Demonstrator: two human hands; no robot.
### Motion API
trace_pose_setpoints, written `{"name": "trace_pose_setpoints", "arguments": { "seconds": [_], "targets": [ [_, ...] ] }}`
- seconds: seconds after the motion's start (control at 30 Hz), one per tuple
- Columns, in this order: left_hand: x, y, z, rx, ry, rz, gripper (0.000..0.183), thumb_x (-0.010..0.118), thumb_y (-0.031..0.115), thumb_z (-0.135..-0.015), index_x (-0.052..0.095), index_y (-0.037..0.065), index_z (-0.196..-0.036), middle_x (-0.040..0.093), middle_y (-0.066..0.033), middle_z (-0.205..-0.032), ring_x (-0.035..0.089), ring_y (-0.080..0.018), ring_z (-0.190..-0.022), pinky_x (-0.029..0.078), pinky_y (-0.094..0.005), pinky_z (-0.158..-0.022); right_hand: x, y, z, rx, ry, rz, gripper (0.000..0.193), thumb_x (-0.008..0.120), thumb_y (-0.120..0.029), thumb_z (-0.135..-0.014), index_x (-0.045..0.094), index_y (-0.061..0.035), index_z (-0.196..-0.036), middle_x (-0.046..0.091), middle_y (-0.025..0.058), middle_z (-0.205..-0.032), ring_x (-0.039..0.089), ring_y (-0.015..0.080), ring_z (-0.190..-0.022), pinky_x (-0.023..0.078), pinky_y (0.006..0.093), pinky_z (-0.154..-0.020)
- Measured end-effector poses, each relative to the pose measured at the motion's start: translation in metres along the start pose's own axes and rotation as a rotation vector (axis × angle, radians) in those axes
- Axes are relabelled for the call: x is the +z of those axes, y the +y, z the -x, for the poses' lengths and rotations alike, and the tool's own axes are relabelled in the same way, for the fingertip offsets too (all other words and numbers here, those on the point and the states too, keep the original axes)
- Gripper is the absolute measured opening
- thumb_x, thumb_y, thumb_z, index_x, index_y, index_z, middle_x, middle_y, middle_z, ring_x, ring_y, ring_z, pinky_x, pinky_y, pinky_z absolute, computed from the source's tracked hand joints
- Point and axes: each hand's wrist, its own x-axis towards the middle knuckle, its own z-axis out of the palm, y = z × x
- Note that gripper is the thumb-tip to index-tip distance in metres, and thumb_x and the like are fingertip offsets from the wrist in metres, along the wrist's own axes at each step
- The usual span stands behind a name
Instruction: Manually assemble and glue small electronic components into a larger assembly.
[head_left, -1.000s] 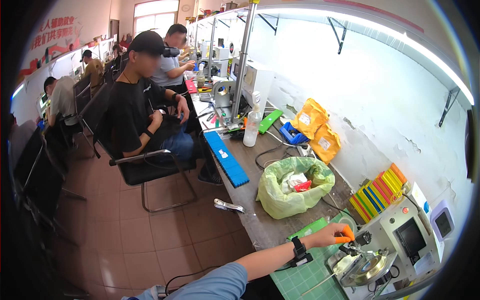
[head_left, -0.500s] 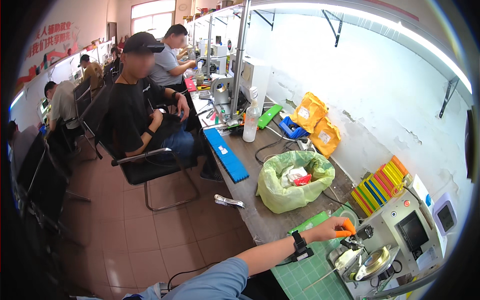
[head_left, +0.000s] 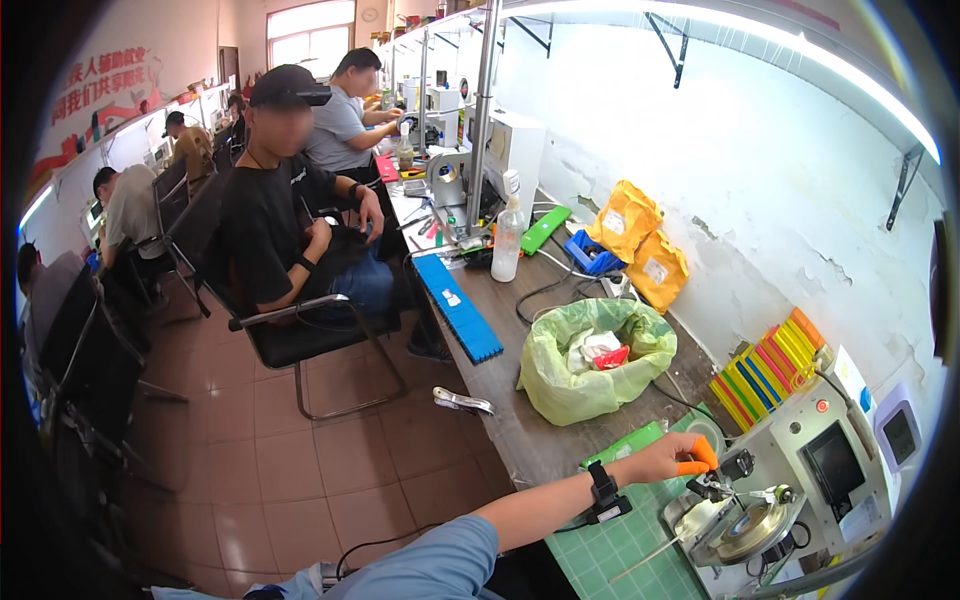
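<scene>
My left hand (head_left: 660, 460) reaches across from the lower edge, with orange finger covers on its thumb and finger. Those fingertips are pinched together beside a small black-and-metal part (head_left: 710, 487) of a bench machine (head_left: 815, 455). Whatever lies between them, if anything, is too small to make out. Just below the hand is the machine's round metal disc (head_left: 752, 532), with a small jointed metal arm (head_left: 768, 496) over it. A black band with a small box (head_left: 606, 497) is on my left wrist. My right hand is out of view.
A green cutting mat (head_left: 622, 545) lies under the machine. Farther left stand a bag-lined bin (head_left: 570, 395), a blue strip tray (head_left: 455, 310) and a clear bottle (head_left: 507, 245). Colourful strips (head_left: 765, 372) lean against the wall. A seated co-worker (head_left: 295, 200) is beside the bench.
The machine's small jointed metal arm has swung from the near side of the disc to its far side, by the screen. My left hand stays pinched at nearly the same place.
</scene>
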Motion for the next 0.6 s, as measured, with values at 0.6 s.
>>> {"name": "trace_pose_setpoints", "arguments": {
  "seconds": [0.6],
  "targets": [
    [0.003,-0.002,0.003,-0.048,-0.002,0.033,0.017,0.071,0.009,-0.099,0.073,0.003,-0.115,0.070,-0.0052,-0.115,0.066,-0.0143,-0.106,0.053,-0.0328,-0.098,-0.008,-0.048,-0.006,0.614,-0.058,-0.735,0.017,0.069,-0.017,-0.101,0.068,-0.0045,-0.112,0.065,0.0077,-0.105,0.061,0.0206,-0.102,0.051,0.0411,-0.098]
  ]
}}
